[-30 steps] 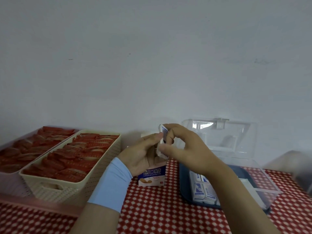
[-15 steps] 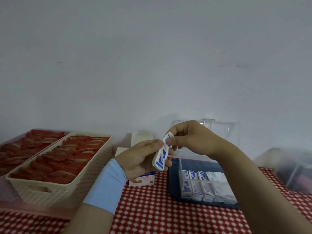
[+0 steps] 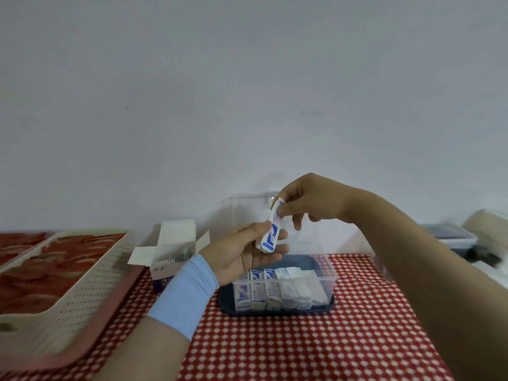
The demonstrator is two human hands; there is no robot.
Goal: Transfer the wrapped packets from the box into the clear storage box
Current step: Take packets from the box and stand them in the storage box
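partway there: a row of packets (image 3: 264, 287) sits in the clear storage box (image 3: 328, 266)
left hand (image 3: 247, 254) and right hand (image 3: 310, 200) pinch a stack of wrapped packets (image 3: 270, 235) at frame centre, above it; the box (image 3: 176, 243), centre-left, seems to hold more.

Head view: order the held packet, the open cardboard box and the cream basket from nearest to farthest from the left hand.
1. Held packet: in the left hand's fingers.
2. Open cardboard box: just left of that wrist.
3. Cream basket: far left, beyond the box.
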